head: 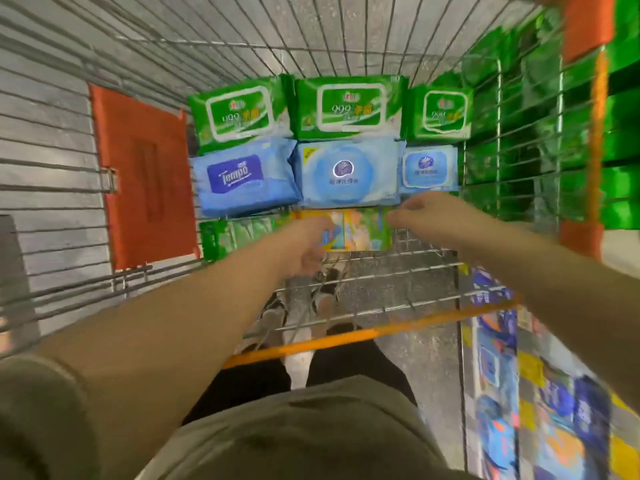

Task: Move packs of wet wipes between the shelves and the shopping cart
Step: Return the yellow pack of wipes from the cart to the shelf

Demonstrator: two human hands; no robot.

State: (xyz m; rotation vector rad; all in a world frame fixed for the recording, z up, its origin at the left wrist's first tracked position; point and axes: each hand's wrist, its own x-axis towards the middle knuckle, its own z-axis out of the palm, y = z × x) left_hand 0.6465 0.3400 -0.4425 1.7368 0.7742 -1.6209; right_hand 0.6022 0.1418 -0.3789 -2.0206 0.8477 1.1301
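Observation:
I look down into the wire shopping cart (363, 271). Three green 999 packs (348, 109) line the far row. Nearer lie a blue Tempo pack (239, 178), a light blue pack (346, 174) and a smaller light blue pack (427, 169). In the nearest row a yellow and green pack (360, 230) lies beside a green pack (235, 233). My left hand (306, 245) pinches the yellow pack's left edge. My right hand (420, 213) hovers with curled fingers at its upper right corner; blur hides whether it holds the pack.
Orange plastic panels (145, 174) sit on the cart's sides and an orange handle bar (346, 337) crosses near me. Shelves of green packs (620, 133) stand to the right, with blue and yellow packs (554, 410) lower down. My feet show through the cart's wire floor.

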